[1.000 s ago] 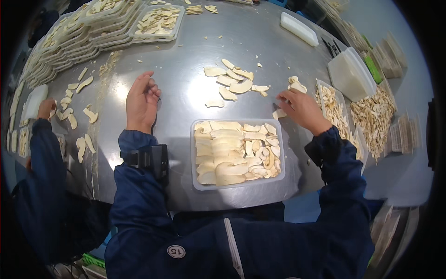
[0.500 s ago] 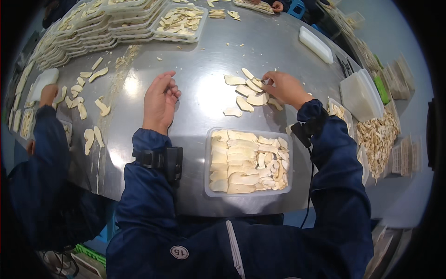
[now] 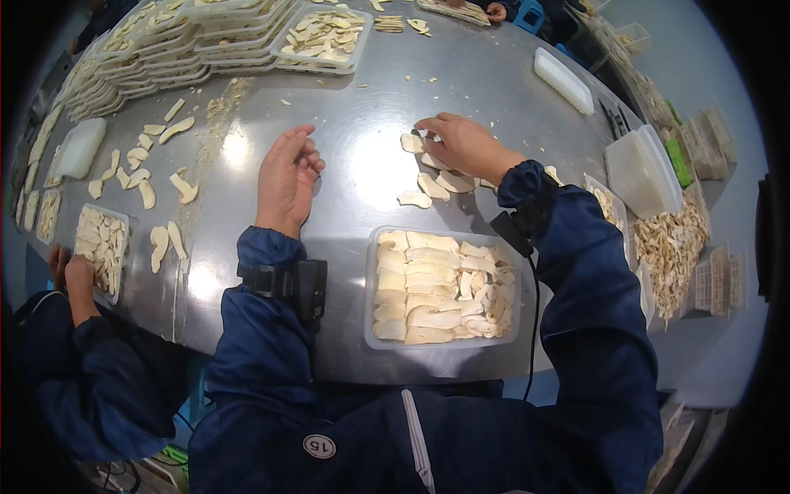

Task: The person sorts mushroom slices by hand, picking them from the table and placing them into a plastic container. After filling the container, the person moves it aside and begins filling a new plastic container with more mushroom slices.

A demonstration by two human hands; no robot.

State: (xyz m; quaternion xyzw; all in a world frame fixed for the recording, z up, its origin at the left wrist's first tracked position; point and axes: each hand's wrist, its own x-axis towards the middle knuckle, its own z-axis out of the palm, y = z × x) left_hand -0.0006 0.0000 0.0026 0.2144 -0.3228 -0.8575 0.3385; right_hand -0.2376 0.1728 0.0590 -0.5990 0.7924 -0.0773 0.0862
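My right hand (image 3: pixel 465 146) pinches a loose slice (image 3: pixel 411 142) at 12 o'clock of the tray (image 3: pixel 372 317), while my left hand (image 3: pixel 284 177) rests released, steadying.

Right hand (image 3: pixel 465 146) on loose mushroom slices (image 3: pixel 434 185)

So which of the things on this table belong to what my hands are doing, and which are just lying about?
In hand:
right hand on the loose slices
clear tray of laid slices
left hand, empty, resting on the metal table

Lying about:
stacked filled trays
white lidded boxes
co-worker's tray
heap of trimmings
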